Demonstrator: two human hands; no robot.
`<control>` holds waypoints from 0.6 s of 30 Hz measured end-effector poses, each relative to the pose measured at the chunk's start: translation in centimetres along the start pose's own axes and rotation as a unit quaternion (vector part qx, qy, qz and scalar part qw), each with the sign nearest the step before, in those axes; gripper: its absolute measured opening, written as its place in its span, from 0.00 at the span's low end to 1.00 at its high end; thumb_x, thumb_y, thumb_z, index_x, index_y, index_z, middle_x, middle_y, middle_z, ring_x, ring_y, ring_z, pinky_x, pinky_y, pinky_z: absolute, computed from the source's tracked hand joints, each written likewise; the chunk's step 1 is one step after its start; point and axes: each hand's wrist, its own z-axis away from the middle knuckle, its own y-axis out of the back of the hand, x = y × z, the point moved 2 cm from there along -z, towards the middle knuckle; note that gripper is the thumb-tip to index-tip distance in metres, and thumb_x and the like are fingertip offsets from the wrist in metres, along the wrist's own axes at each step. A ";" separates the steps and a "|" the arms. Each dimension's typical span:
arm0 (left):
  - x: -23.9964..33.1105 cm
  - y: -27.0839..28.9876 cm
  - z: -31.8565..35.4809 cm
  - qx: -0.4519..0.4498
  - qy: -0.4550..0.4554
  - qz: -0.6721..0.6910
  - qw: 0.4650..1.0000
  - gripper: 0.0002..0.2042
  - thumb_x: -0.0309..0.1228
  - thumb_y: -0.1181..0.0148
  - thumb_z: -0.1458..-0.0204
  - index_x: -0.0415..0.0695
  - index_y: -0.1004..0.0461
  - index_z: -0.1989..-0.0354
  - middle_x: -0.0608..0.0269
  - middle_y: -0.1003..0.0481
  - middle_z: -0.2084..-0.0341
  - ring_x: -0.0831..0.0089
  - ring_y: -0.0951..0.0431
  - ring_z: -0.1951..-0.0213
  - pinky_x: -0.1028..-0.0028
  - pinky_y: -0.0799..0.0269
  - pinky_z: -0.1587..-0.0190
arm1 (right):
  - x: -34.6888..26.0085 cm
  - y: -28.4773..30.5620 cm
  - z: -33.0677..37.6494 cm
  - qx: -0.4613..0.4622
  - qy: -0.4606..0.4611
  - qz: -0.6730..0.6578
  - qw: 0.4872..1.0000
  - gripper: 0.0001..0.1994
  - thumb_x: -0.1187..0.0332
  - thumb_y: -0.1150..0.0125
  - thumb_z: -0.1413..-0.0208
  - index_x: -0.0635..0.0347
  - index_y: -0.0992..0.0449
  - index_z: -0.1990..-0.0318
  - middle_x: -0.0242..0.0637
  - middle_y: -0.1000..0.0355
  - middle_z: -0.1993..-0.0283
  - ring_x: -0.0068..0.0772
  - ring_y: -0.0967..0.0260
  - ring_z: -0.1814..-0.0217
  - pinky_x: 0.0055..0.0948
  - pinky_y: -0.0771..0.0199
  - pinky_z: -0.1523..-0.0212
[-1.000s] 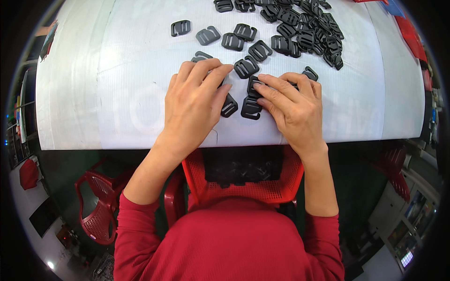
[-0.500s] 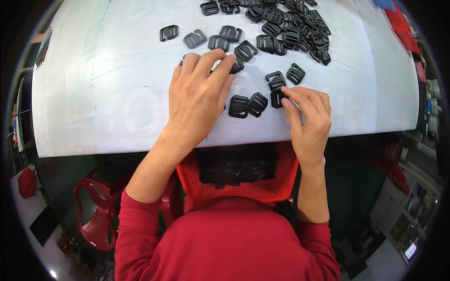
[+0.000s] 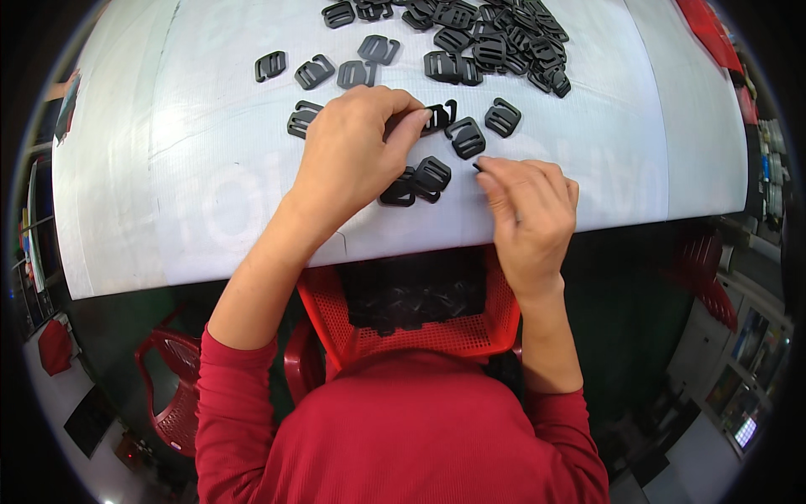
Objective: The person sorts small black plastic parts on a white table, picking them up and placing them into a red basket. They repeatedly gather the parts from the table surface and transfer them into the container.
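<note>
Between the thumb and index finger of my left hand (image 3: 357, 155) is a black plastic buckle (image 3: 439, 116), tilted up off the table. My right hand (image 3: 533, 206) pinches a small black piece edge-on; it looks like another buckle (image 3: 478, 168), mostly hidden by the fingertips. A loose buckle (image 3: 465, 137) lies between the two hands, with one more buckle (image 3: 503, 118) beyond my right fingers. Two overlapping buckles (image 3: 431, 175) rest below my left fingers, partly covered. Left of that hand a buckle (image 3: 305, 118) pokes out.
A large heap of black buckles (image 3: 504, 42) covers the far middle of the white table (image 3: 201, 168). Several single buckles (image 3: 314, 72) are scattered left of it. A red basket (image 3: 403, 340) holding black pieces stands below the near table edge, against my body. Dark red chairs (image 3: 172, 391) stand around.
My left hand has taken hold of a buckle beyond the near pair. My right hand has moved left, carrying its piece away from the neighbouring buckle. The whole view has shifted slightly.
</note>
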 end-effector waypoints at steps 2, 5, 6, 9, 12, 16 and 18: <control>0.1 0.4 0.3 0.037 -0.032 -0.041 0.998 0.09 0.29 0.36 0.48 0.40 0.20 0.60 0.60 0.22 0.70 0.70 0.28 0.74 0.73 0.33 0.70 | 0.6 0.7 -0.2 -0.021 -0.106 -0.085 0.990 0.07 0.69 0.31 0.51 0.56 0.18 0.63 0.31 0.23 0.68 0.34 0.29 0.63 0.32 0.37 0.61; 0.4 1.5 0.8 0.092 -0.023 -0.052 0.994 0.09 0.28 0.35 0.49 0.42 0.19 0.60 0.64 0.23 0.71 0.76 0.34 0.76 0.77 0.35 0.71 | 2.3 0.8 -0.5 -0.019 -0.118 -0.074 0.990 0.06 0.71 0.34 0.48 0.59 0.18 0.63 0.36 0.23 0.65 0.38 0.29 0.61 0.34 0.32 0.58; 0.6 1.9 1.2 0.091 -0.004 -0.044 0.995 0.08 0.28 0.35 0.49 0.42 0.19 0.61 0.64 0.23 0.71 0.73 0.32 0.75 0.75 0.34 0.70 | 2.6 0.9 -0.6 -0.011 -0.142 -0.092 0.986 0.06 0.71 0.34 0.47 0.60 0.18 0.63 0.37 0.23 0.64 0.39 0.29 0.61 0.35 0.31 0.57; 0.6 2.7 2.5 0.101 0.030 -0.020 0.994 0.07 0.26 0.36 0.48 0.43 0.20 0.61 0.65 0.24 0.73 0.72 0.31 0.75 0.75 0.34 0.70 | 3.4 1.3 -1.0 -0.010 -0.190 -0.118 0.975 0.09 0.70 0.33 0.48 0.61 0.19 0.60 0.39 0.24 0.60 0.42 0.29 0.59 0.36 0.30 0.54; 0.5 2.7 3.7 0.093 0.066 -0.005 0.993 0.07 0.25 0.37 0.48 0.43 0.19 0.61 0.64 0.23 0.73 0.74 0.31 0.75 0.75 0.34 0.70 | 4.0 0.1 -2.5 -0.013 -0.145 -0.070 0.987 0.13 0.67 0.31 0.50 0.62 0.20 0.57 0.40 0.26 0.58 0.42 0.30 0.56 0.36 0.30 0.53; 1.7 2.2 4.1 0.104 0.046 0.022 0.993 0.08 0.24 0.37 0.48 0.43 0.19 0.59 0.64 0.22 0.71 0.74 0.30 0.74 0.75 0.33 0.69 | 5.1 -1.6 -4.0 -0.024 -0.073 -0.007 0.997 0.17 0.64 0.28 0.53 0.62 0.20 0.57 0.41 0.26 0.61 0.41 0.29 0.58 0.35 0.29 0.57; 1.9 1.8 4.4 0.096 0.027 0.055 0.994 0.10 0.25 0.37 0.48 0.43 0.21 0.56 0.63 0.21 0.68 0.72 0.28 0.73 0.73 0.31 0.68 | 5.0 -1.4 -4.5 -0.081 -0.180 -0.101 0.975 0.15 0.66 0.29 0.52 0.63 0.20 0.58 0.38 0.24 0.66 0.35 0.29 0.65 0.32 0.29 0.62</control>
